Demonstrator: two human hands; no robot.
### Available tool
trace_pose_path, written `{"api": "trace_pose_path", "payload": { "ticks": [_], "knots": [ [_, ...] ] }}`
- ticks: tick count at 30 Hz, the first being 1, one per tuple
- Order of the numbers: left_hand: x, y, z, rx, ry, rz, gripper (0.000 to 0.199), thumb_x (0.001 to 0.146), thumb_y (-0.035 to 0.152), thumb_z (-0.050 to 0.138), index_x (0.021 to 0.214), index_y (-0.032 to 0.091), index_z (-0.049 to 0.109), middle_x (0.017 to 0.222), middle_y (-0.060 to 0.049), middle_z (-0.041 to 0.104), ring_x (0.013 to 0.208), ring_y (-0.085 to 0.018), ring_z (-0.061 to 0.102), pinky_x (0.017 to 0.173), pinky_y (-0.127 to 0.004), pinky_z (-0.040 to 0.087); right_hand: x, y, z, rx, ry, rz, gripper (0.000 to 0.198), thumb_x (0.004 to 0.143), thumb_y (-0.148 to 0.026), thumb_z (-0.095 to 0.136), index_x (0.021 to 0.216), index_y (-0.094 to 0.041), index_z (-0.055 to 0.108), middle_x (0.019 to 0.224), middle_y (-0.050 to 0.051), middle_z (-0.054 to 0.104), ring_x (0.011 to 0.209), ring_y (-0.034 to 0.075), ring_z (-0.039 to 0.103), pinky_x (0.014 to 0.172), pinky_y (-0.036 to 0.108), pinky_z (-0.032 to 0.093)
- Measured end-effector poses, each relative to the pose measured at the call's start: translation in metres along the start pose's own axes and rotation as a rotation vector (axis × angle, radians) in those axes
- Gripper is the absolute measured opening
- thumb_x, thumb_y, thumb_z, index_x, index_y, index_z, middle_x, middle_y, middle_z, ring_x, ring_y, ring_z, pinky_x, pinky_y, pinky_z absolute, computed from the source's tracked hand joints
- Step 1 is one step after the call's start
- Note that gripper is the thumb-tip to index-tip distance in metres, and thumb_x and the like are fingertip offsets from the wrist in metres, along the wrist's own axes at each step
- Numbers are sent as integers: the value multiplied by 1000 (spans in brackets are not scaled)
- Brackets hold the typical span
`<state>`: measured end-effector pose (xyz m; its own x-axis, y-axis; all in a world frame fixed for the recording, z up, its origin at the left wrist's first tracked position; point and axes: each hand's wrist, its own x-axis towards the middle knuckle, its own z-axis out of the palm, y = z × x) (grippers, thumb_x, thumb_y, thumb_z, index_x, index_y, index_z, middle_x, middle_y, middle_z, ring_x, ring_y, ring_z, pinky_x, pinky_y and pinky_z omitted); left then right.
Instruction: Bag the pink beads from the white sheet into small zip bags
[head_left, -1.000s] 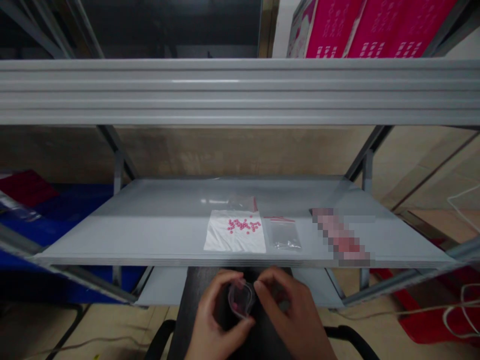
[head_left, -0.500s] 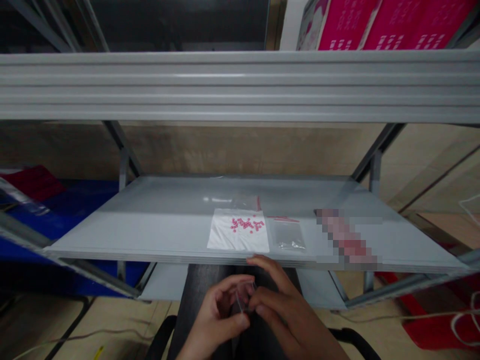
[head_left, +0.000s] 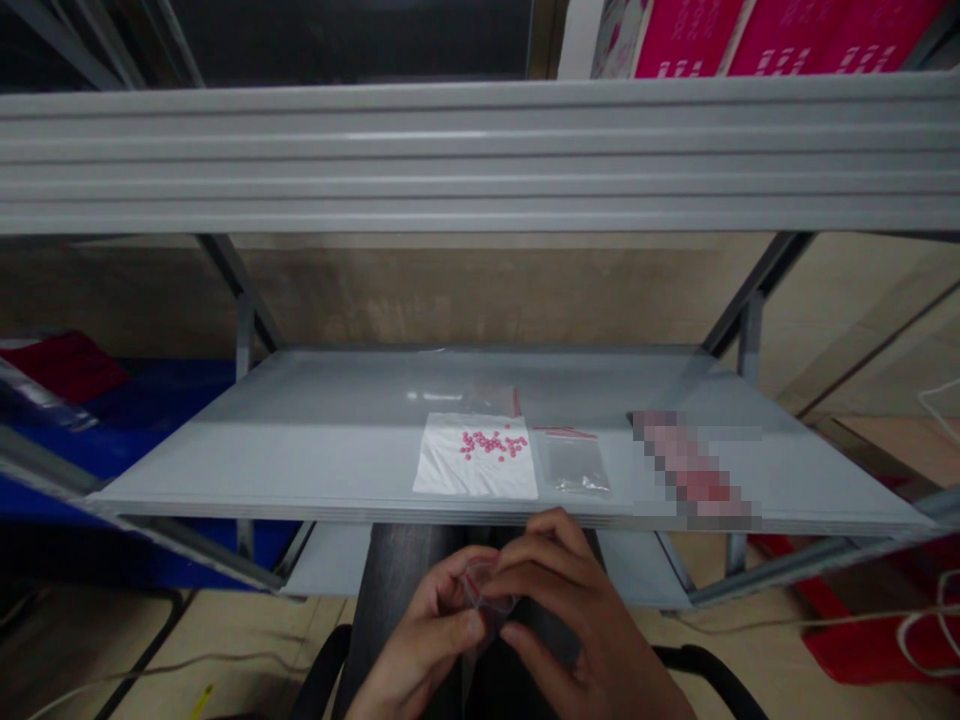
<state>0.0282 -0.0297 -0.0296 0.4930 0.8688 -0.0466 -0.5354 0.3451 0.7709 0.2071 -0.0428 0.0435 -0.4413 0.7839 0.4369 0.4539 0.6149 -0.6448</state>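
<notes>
Above my lap, my left hand (head_left: 439, 625) pinches a small clear zip-lock bag (head_left: 491, 603) between thumb and fingers. The bag's mouth stands apart, and a reddish line runs along its edge. Curled round the bag's other side is my right hand (head_left: 566, 610), its fingertips at the mouth and its thumb lower down. What lies inside the bag cannot be made out. On the shelf ahead, a white cloth or paper sheet (head_left: 450, 475) carries several small pink-red beads (head_left: 484, 443). A flat clear zip-lock bag (head_left: 576, 465) with a red strip lies beside it.
Another clear bag (head_left: 491, 400) lies behind the white sheet. A blurred pinkish item (head_left: 690, 465) rests farther right on the grey shelf (head_left: 315, 430). A thick ridged beam (head_left: 480, 160) crosses above, with pink boxes (head_left: 787, 40) on top. Cables trail on the floor.
The fingers of my right hand have shifted up and over the bag, and its mouth shows wider. The view has tilted down slightly. The things on the shelf stay put.
</notes>
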Motion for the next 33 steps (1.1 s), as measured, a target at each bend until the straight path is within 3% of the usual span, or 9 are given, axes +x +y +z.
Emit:
{"api": "trace_pose_path", "payload": {
  "ticks": [3, 7, 11, 14, 16, 19, 22, 27, 33],
  "knots": [
    [-1, 0, 5, -13, 2, -37, 46, 60, 40, 88, 99, 18, 74, 87, -4, 66, 79, -15, 59, 72, -23, 45, 3, -4, 0, 14, -24, 31, 24, 80, -11, 60, 99, -25, 62, 92, 1, 65, 99, 23, 52, 84, 37, 48],
    [0, 0, 9, -13, -2, -52, 46, 58, 41, 89, 95, 18, 74, 80, -2, 64, 73, -13, 57, 68, -20, 43, 5, -4, 4, 5, 27, -1, 19, 79, -10, 58, 92, -24, 60, 86, 1, 64, 105, 25, 52, 91, 41, 44],
    [0, 10, 1, 71, 62, 39, 51, 61, 42, 87, 104, 18, 71, 88, -6, 69, 81, -17, 62, 72, -24, 46, 5, 4, 7, 60, 261, -26, 15, 86, -11, 53, 91, -23, 60, 89, 2, 65, 98, 22, 57, 88, 40, 46],
    [4, 36, -9, 301, 166, 200, 54, 65, 41, 84, 112, 19, 67, 97, -8, 71, 95, -23, 65, 85, -30, 47, 8, 17, 13, 75, 451, 72, 14, 92, -14, 48, 89, -22, 60, 87, 4, 65, 88, 20, 60, 79, 36, 50],
    [11, 60, -16, 565, 217, 299, 49, 70, 37, 81, 114, 20, 65, 99, -8, 71, 97, -23, 64, 89, -32, 47, 13, 26, 22, 13, 471, 114, 15, 92, -14, 47, 91, -21, 60, 88, 5, 65, 89, 20, 61, 80, 37, 51],
    [33, 96, -26, 1042, 277, 426, 41, 75, 28, 74, 113, 19, 62, 115, -9, 66, 107, -24, 61, 96, -36, 46, 24, 39, 45, -126, 432, 57, 24, 89, -10, 46, 105, -20, 61, 103, 8, 67, 103, 23, 60, 92, 43, 51],
    [63, 121, -37, 1436, 152, 403, 39, 76, 24, 68, 114, 19, 61, 115, -8, 67, 106, -24, 62, 96, -39, 47, 35, 46, 67, -256, 373, 14, 36, 86, -8, 46, 118, -17, 59, 117, 11, 65, 116, 26, 55, 101, 50, 47],
    [106, 138, -53, 1632, 0, 359, 39, 69, 23, 73, 106, 18, 66, 111, -9, 70, 102, -25, 64, 93, -39, 48, 43, 51, 81, -342, 324, 38, 34, 84, -8, 48, 115, -15, 62, 119, 12, 64, 116, 29, 53, 101, 53, 46],
    [130, 144, -62, 1853, -85, 324, 41, 65, 22, 72, 105, 20, 67, 111, -8, 71, 104, -27, 64, 96, -41, 43, 41, 55, 82, -366, 318, 49, 33, 83, -8, 49, 113, -16, 61, 118, 11, 63, 112, 29, 53, 99, 53, 46]
  ]
}}
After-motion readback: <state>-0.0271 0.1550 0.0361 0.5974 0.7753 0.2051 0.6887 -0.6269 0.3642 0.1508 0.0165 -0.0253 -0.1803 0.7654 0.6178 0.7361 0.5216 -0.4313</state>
